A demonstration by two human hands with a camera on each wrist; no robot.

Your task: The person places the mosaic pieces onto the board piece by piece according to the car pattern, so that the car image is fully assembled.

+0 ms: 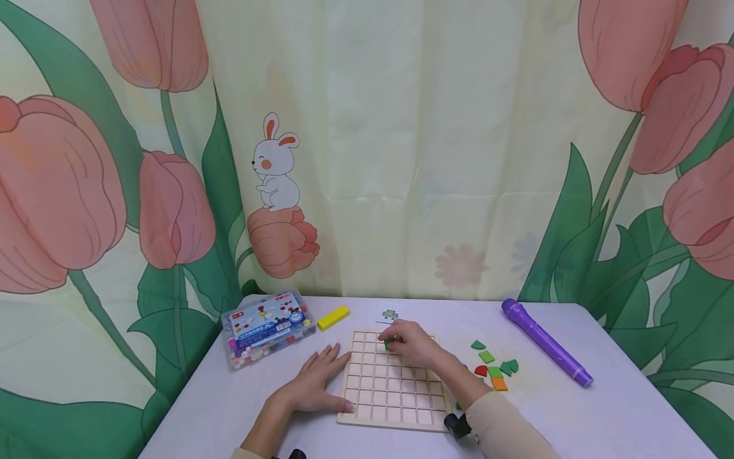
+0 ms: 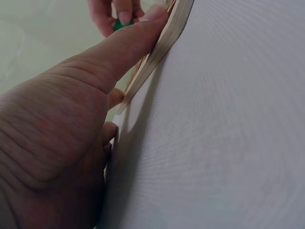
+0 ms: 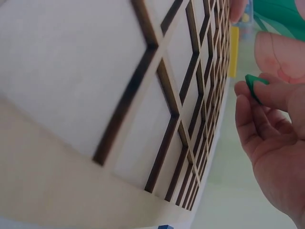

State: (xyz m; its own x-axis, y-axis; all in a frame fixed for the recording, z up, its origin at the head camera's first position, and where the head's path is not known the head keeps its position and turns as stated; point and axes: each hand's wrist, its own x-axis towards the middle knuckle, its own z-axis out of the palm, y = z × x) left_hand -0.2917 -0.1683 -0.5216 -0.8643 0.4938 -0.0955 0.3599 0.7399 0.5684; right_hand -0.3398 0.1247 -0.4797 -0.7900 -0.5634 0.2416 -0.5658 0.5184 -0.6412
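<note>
A wooden grid board [image 1: 395, 398] lies on the white table, its square cells bare where they show. Over its far rows, my right hand [image 1: 414, 344] pinches a small green tile [image 3: 256, 86] between thumb and fingertips. My left hand [image 1: 316, 379] is spread at the board's left side, with the thumb [image 2: 138, 40] on the near left corner of the frame and the other fingers along the left edge. Just beyond the board lies a small picture card [image 1: 390, 312] with a printed coloured pattern on a grid.
Right of the board are scattered green, red and orange tiles [image 1: 499, 384], partly behind my right forearm. Farther right lies a purple microphone-shaped stick [image 1: 547, 344]. A clear plastic box [image 1: 269, 328] of colourful pieces and a yellow block [image 1: 333, 318] sit at the back left.
</note>
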